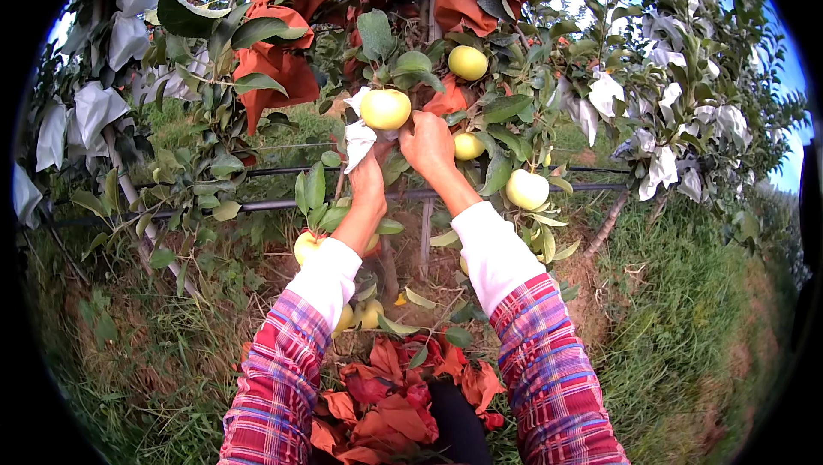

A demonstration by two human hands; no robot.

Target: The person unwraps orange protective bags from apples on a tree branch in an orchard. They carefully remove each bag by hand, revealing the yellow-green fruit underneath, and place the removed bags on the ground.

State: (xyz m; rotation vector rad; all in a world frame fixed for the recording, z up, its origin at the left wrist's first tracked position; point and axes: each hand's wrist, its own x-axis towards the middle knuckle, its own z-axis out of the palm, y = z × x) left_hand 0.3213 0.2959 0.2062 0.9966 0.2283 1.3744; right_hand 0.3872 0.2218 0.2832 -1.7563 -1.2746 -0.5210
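A pale yellow apple (386, 109) hangs in front of me, with crumpled white paper bag material (359, 141) at its left and below it. My left hand (368, 181) is raised under the apple with the white paper in its grip; its fingertips are mostly hidden. Close at the apple's lower right is my right hand (429, 143), fingers curled and their tips hidden behind the fruit, so I cannot tell what they hold. Another yellow apple (469, 146) hangs just right of that hand, beside a red-orange paper bag (445, 100) among the leaves.
More bare apples hang at the upper right (468, 63) and lower right (527, 189). Red bags (276, 73) and white bags (96, 114) cover other fruit. A dark horizontal pipe (276, 204) crosses behind my arms. Removed-looking red bags (386, 420) are heaped below me.
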